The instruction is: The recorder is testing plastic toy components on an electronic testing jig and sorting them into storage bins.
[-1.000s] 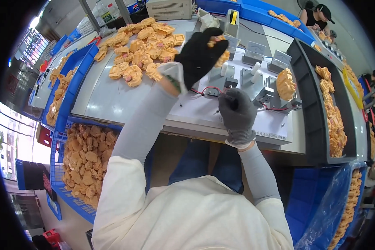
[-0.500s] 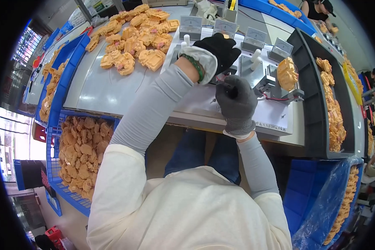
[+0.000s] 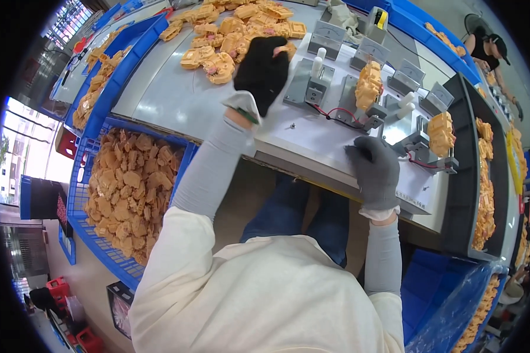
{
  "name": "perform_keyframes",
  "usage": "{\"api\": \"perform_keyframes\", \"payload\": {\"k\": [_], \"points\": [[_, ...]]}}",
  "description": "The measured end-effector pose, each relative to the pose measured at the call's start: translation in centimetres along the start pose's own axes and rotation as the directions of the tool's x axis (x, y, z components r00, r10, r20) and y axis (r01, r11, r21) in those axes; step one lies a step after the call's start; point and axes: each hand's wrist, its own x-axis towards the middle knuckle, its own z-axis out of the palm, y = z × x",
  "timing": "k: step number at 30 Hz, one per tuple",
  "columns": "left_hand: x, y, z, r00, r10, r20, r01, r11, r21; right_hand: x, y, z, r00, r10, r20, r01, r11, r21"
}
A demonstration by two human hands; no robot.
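Observation:
My left hand, in a black glove, is over the near edge of a pile of orange moulded plastic parts. One orange part shows right beside its fingertips; the glove hides whether they grip it. My right hand, in a grey glove, hovers curled at the front of a white test fixture; what its fingers hold, if anything, is hidden. On the fixture, one orange part sits upright in the middle clamp, and another orange part in the right clamp. The left metal station bears no orange part.
Several grey dial meters line the fixture's back. A dark grey bin of parts stands at the right. Blue crates are at the left; a blue mesh basket full of parts sits below the table edge. Another person works at the far right.
My left hand has moved left from the fixture to the pile. My right hand has drawn back toward the fixture's front. An orange part now shows in the middle clamp, where my hands were.

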Motion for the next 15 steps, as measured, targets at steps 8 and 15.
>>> {"api": "perform_keyframes", "payload": {"k": [8, 15], "points": [[-2.5, -6.5, -0.2, 0.815, -0.249, 0.523, -0.070, 0.855, 0.515, 0.8, 0.2, 0.6, 0.974, 0.222, 0.052, -0.228, 0.948, 0.223], [-4.9, -3.3, -1.1, 0.742, -0.401, 0.537, 0.010, 0.808, 0.589, 1.1, -1.1, 1.2, 0.947, 0.321, -0.012, -0.321, 0.947, 0.025]]}}
